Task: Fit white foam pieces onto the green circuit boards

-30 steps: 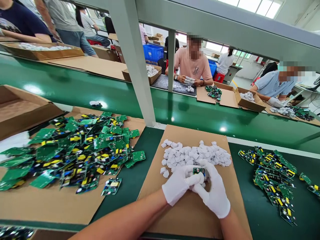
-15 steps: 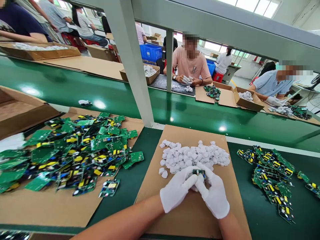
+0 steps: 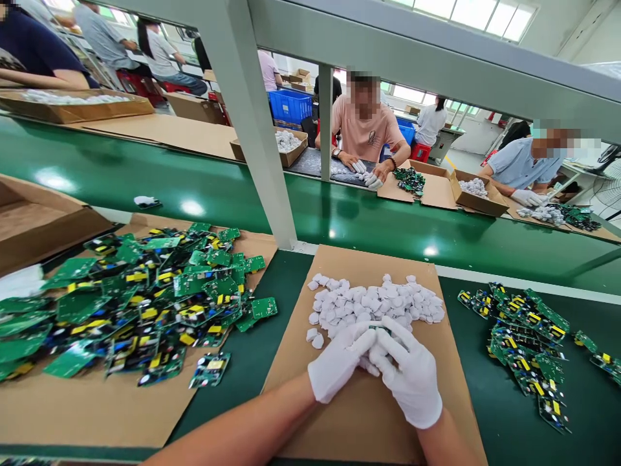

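Observation:
Both my hands wear white gloves and meet over a brown cardboard sheet (image 3: 349,421). My left hand (image 3: 337,366) and my right hand (image 3: 410,378) are closed together around a small green circuit board (image 3: 376,329), which is almost hidden between the fingers. Just beyond the fingertips lies a pile of small white pads (image 3: 373,303). A large heap of green circuit boards (image 3: 136,298) lies on cardboard to my left. A smaller heap of circuit boards (image 3: 526,340) lies on the green mat to my right.
A grey post (image 3: 257,129) rises behind the cardboard, beside a green conveyor belt (image 3: 339,213) with a small white piece (image 3: 143,202) on it. An open cardboard box (image 3: 39,217) sits far left. Across the belt, gloved people work at boxes of pads and boards.
My hands have closed tighter around the small board, which now shows less. The view has shifted slightly. The person opposite has spread both hands apart on the table.

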`<state>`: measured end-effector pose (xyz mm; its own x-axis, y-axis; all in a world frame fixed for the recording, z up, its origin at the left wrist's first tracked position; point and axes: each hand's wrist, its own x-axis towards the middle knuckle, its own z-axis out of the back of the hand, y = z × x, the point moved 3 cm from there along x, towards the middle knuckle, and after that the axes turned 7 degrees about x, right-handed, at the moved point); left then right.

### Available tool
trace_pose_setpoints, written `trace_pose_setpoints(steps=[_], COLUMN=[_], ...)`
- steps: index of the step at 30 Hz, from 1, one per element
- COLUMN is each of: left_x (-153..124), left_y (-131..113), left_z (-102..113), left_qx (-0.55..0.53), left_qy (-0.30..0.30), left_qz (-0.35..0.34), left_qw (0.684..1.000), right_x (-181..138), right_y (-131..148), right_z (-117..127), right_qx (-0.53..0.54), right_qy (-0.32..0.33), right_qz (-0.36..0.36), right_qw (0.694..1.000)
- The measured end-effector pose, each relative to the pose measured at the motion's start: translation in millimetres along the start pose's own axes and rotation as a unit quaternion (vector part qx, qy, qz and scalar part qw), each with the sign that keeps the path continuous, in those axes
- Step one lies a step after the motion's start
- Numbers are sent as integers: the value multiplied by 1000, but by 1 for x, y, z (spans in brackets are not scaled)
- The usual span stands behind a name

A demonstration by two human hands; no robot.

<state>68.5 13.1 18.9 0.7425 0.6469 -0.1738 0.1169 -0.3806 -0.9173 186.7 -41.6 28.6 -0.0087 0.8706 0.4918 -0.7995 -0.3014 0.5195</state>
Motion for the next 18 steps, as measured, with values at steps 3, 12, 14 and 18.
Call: trace_pose_setpoints(steps=[3,12,14,18], left_x=[0,6,5,1], left_y=[-4,1,2,1], left_z=[-3,2,2,-2], left_qx=[11,23,-21,-167], left_qy=[25,27,36,84], left_qz=[-7,7,23,58], left_qw=[1000,999,999,981], right_x=[3,-5,-4,-1], right_y=[1,-7,-10,-15], right_z=[4,-8,-9,-2], right_qx=[43,251,241,294], right_qy=[35,89,94,87], right_qz=[2,-133,-162,-234], right_qw=[998,955,952,923])
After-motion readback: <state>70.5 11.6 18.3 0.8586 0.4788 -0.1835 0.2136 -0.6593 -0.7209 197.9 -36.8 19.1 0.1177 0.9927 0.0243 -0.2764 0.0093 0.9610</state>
